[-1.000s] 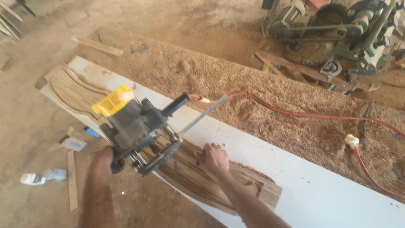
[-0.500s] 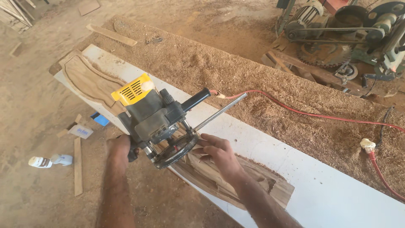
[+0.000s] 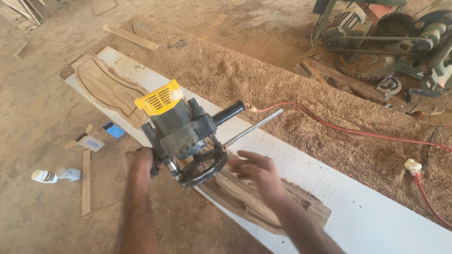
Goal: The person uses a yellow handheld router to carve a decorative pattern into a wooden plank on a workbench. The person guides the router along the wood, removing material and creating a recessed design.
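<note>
My left hand (image 3: 140, 162) grips the near side handle of a dark wood router (image 3: 183, 134) with a yellow top cap. The router is tilted, its round base lifted off a long curved wooden panel (image 3: 263, 202) that lies on a white board (image 3: 376, 211). My right hand (image 3: 256, 171) hovers open just right of the router base, fingers spread above the panel, holding nothing. A metal guide rod (image 3: 254, 128) sticks out from the router toward the right. The panel's far end (image 3: 106, 89) shows beyond the router.
A red cable (image 3: 339, 127) runs across a bed of sawdust (image 3: 263, 80) behind the board to a white plug (image 3: 413, 167). Green belt-driven machinery (image 3: 386, 42) stands at the top right. Wood strips (image 3: 86, 181), a small white bottle (image 3: 49, 175) and scraps lie on the dirt floor at left.
My right hand has lifted off the wooden panel and moved up toward the router base, fingers spreading. The router stays tilted in my left hand, and the view has shifted slightly.
</note>
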`<state>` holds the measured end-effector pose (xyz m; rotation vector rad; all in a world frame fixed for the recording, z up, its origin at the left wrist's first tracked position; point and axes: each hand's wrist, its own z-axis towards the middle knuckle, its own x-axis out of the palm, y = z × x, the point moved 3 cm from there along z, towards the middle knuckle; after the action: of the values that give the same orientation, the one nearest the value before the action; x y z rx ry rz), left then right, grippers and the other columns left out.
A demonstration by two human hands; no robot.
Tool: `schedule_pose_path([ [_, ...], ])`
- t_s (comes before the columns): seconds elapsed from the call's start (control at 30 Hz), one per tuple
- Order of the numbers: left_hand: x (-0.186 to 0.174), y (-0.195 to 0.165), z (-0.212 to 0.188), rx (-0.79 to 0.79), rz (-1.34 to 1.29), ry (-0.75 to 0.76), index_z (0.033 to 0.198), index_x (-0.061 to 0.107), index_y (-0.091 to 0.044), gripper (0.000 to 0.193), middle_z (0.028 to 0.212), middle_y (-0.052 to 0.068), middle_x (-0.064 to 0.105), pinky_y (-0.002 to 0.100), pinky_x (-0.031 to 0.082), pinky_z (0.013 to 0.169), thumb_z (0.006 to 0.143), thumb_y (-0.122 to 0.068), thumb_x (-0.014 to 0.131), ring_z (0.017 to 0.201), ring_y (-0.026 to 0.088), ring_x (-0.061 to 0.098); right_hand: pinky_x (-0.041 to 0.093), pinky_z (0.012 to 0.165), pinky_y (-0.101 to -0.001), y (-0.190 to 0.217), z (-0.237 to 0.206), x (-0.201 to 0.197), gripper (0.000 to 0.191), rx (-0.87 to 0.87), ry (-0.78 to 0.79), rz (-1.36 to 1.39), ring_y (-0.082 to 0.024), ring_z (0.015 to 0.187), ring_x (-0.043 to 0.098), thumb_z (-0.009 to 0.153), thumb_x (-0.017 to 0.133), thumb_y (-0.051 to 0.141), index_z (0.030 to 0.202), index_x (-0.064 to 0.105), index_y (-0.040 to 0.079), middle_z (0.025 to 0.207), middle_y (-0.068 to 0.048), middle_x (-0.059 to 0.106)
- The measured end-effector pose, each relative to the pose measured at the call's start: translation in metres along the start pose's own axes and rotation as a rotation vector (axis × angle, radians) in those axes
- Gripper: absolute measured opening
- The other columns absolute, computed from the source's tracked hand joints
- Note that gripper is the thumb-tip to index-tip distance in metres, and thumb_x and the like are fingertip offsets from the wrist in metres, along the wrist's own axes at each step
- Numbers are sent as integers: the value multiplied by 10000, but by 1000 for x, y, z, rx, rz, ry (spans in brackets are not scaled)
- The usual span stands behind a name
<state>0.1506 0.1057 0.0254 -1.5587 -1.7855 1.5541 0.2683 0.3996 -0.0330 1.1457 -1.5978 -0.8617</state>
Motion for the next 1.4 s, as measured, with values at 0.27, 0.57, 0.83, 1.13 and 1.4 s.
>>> schedule_pose_path([
  [0.27,-4,16,10,100,131,-46,784,678,99,260,607,164,645,384,478,393,881,-122,578,437,229,603,582,957,-396,80,63,-42,342,-461,-251,-1136,-253,1073,691,958,573,106,1293,617,50,1179,-175,722],
  [0.57,-15,37,-5,112,218,-139,714,699,54,281,586,176,660,423,501,490,849,-191,676,500,269,664,317,1059,-530,112,114,32,702,-724,233,-1992,-349,1279,453,717,693,50,1387,485,71,1267,-210,552],
  [0.83,-14,57,-9,253,198,-206,699,729,49,200,610,180,691,448,504,572,768,-129,669,537,284,673,479,509,-349,84,140,50,210,-315,499,-2013,-151,574,566,841,693,127,1028,603,167,683,14,612],
  [1.13,-6,75,-29,396,129,-307,656,656,48,220,560,175,620,433,446,508,773,-110,752,473,250,569,458,476,-352,58,121,25,160,-472,466,-2132,-166,513,551,832,698,164,941,589,122,644,4,599],
  [1.4,-2,98,-36,469,140,-368,603,614,-27,184,527,68,598,368,422,450,746,-62,724,448,156,552,449,461,-317,35,105,12,277,-429,414,-2220,-147,540,532,853,714,262,1081,596,159,734,-25,608],
])
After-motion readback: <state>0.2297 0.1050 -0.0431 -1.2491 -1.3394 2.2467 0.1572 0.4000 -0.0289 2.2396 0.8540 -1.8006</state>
